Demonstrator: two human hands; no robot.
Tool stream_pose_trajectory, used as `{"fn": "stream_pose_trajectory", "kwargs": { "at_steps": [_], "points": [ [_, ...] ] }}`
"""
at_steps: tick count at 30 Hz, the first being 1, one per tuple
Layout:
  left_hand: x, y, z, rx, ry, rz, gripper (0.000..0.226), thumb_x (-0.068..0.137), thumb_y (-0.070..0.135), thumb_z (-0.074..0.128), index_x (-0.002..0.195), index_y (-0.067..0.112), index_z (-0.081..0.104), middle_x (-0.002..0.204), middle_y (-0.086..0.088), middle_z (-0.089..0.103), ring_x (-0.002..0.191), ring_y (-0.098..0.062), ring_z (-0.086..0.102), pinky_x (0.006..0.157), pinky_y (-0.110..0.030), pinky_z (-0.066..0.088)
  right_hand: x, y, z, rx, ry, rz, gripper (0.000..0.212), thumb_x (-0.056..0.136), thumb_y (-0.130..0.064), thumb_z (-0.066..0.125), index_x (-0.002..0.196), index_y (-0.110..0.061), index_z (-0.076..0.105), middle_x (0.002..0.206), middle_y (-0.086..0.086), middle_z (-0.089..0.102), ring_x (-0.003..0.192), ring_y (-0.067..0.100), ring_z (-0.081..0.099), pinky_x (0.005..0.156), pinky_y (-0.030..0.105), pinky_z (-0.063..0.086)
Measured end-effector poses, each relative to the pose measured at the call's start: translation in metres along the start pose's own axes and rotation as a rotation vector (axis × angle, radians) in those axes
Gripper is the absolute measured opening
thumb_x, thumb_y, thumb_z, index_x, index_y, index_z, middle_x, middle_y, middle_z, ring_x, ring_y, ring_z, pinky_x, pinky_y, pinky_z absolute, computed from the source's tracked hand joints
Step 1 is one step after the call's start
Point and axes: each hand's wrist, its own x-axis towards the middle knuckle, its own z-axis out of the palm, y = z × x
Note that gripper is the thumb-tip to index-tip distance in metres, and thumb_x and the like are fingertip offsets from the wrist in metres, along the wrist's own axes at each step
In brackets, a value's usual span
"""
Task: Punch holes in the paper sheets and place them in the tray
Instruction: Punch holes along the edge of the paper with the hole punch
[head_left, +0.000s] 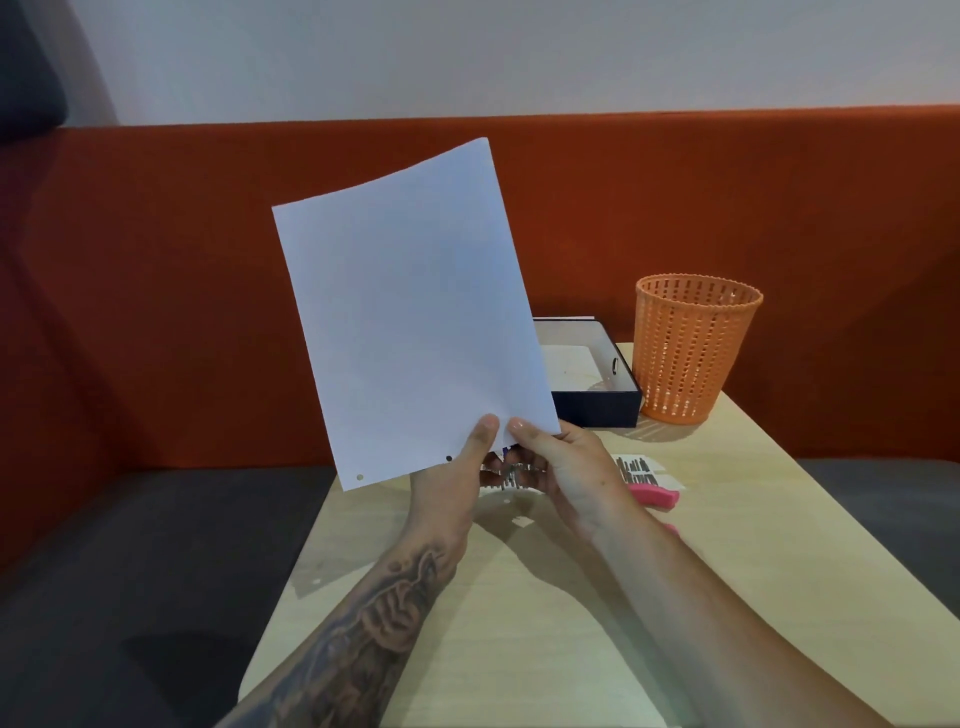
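Paper sheet (415, 312): white, held upright and slightly curled above the near-left part of the table (519, 649); two punched holes visible along its bottom edge, a third hard to confirm behind the thumbs.
Left hand (452, 483): thumb pressed on the sheet's bottom edge, pinching it; fingers behind the paper (hidden). Forearm tattooed.
Right hand (566, 467): thumb on the sheet's lower right corner, also pinching; fingers curled behind, partly hidden.
Tray (597, 405): dark shallow box with a pale inside, toward the table's far edge; its left part is blocked by the sheet. Something white lies in it, cannot tell how many sheets. Small metal ring on the right inner wall.
Basket (693, 348): orange plastic, round, perforated walls, tapering down; at the far right corner, just beside the tray.
Pink object (657, 496): by the right edge, mostly behind the right wrist (probably the punch, too covered to say).
Clutter behind hands: white piece with dark marks (636, 470), blurred, unreadable.
Table: pale wood grain, smooth; a few small paper bits (522, 521) lie on it near the hands. Near edge cut off by the frame.
Background: rust-orange upholstered bench back (156, 260), dark grey seat (130, 571), plain wall above.
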Motion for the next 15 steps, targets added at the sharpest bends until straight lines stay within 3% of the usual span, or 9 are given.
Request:
{"fn": "stream_pose_trajectory", "kwargs": {
  "at_steps": [4, 7, 11, 13, 15],
  "points": [
    [0.002, 0.000, -0.004, -0.005, 0.030, -0.017, 0.015, 0.090, 0.023, 0.076, 0.096, 0.009, 0.075, 0.072, -0.007, 0.066, 0.058, -0.016, 0.059, 0.056, -0.031, 0.056, 0.002, 0.001, -0.004, -0.120, -0.017, -0.033, 0.009, 0.095, -0.012, 0.071, 0.095, -0.008, 0.079, 0.083, 0.009, 0.074, 0.067, 0.016, 0.065, 0.059, 0.029, 0.051],
    [0.004, 0.002, -0.007, 0.012, 0.041, -0.049, 0.017, 0.090, 0.030, 0.075, 0.090, 0.012, 0.073, 0.066, -0.005, 0.063, 0.057, -0.018, 0.057, 0.050, -0.028, 0.047, 0.002, -0.001, -0.012, -0.227, 0.001, -0.090, 0.011, 0.095, -0.013, 0.071, 0.091, -0.007, 0.080, 0.080, 0.007, 0.073, 0.067, 0.015, 0.063, 0.058, 0.027, 0.051],
    [0.006, 0.004, -0.014, 0.011, 0.035, -0.080, 0.022, 0.089, 0.036, 0.075, 0.082, 0.015, 0.073, 0.059, -0.001, 0.062, 0.065, -0.025, 0.057, 0.059, -0.031, 0.044, -0.002, -0.007, -0.030, -0.433, 0.068, -0.149, 0.011, 0.094, -0.019, 0.074, 0.086, -0.017, 0.082, 0.071, 0.002, 0.072, 0.066, 0.018, 0.060, 0.065, 0.034, 0.051],
    [0.006, 0.007, -0.016, 0.018, 0.036, -0.104, 0.024, 0.089, 0.038, 0.075, 0.080, 0.016, 0.073, 0.059, 0.000, 0.062, 0.064, -0.023, 0.058, 0.056, -0.029, 0.041, -0.005, -0.008, -0.043, -0.599, 0.129, -0.222, 0.011, 0.094, -0.023, 0.074, 0.086, -0.024, 0.081, 0.074, -0.002, 0.075, 0.066, 0.015, 0.063, 0.067, 0.036, 0.053],
    [0.007, 0.009, -0.019, 0.029, 0.042, -0.124, 0.025, 0.088, 0.041, 0.075, 0.079, 0.018, 0.073, 0.060, 0.001, 0.062, 0.061, -0.020, 0.060, 0.057, -0.028, 0.039, -0.012, -0.014, -0.058, -0.893, 0.183, -0.311, 0.005, 0.093, -0.030, 0.074, 0.092, -0.031, 0.079, 0.087, -0.008, 0.076, 0.083, 0.014, 0.069, 0.075, 0.033, 0.054]
  ]
}}
